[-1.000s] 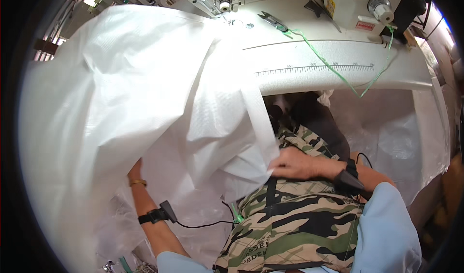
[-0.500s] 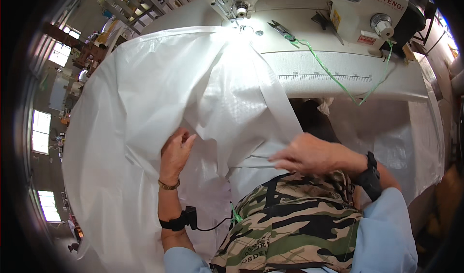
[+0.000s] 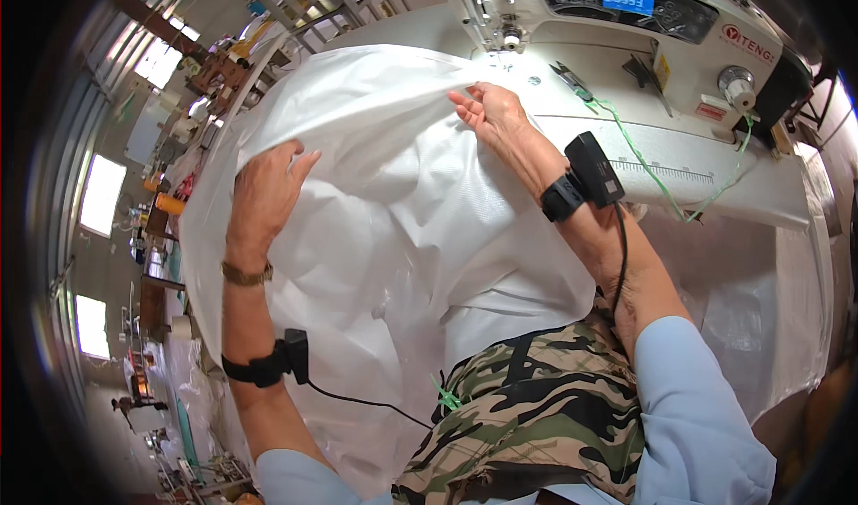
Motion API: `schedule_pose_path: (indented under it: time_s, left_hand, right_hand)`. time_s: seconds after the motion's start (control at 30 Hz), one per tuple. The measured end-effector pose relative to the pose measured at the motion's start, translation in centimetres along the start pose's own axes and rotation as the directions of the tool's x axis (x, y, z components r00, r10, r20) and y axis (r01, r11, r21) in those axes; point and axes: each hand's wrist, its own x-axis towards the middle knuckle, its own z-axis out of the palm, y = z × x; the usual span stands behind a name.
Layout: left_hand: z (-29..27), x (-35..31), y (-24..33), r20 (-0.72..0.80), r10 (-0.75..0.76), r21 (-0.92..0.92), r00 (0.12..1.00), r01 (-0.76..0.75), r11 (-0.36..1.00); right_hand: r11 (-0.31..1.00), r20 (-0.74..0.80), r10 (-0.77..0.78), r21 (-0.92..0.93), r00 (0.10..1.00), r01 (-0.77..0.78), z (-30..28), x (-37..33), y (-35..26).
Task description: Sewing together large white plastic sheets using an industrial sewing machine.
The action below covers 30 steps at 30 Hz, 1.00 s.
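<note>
A large white plastic-coated sheet [image 3: 357, 210] spreads from the sewing machine [image 3: 626, 22] down over my lap. Its far end lies near the lit needle area. At the sheet's left part my left hand [image 3: 264, 192] rests against a raised fold, thumb standing apart from the fingers. My right hand [image 3: 496, 116] is at the fold's other end, just in front of the presser foot [image 3: 510, 38]; its fingers are spread and touch or nearly touch the sheet. No firm grip shows in either hand.
Small thread snips [image 3: 572, 82] on a green cord [image 3: 648, 167] lie right of the needle. A dark small tool [image 3: 645, 74] is beside them. Metal racks [image 3: 331, 4] stand at the back left. Cabled bands [image 3: 259, 366] are on both my forearms.
My right hand has moved from my lap up to the sheet near the needle. My left hand has shifted left and up. The sheet now has a raised fold between them.
</note>
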Motion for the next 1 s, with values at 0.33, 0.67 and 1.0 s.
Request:
schedule_pose_path:
  time_s: [0.33,0.67,1.0]
  left_hand:
    - [1.9,-2.9,-1.8,0.203,0.153,0.121,0.967,-0.18,0.976]
    - [-4.4,-3.7,-1.5,0.342,0.451,-0.25,0.824,-0.382,0.889]
    - [-4.9,-8.0,-4.9,0.251,0.39,-0.139,0.886,-0.366,0.92]
  right_hand:
    - [0.983,0.618,0.143,-0.18,0.773,-0.039,-3.0,-7.4,4.8]
    - [0.986,0.033,0.089,-0.143,0.995,-0.084,2.3,-3.6,4.3]
    - [0.849,0.817,0.5,-0.528,0.287,0.023,-2.0,-16.5,8.7]
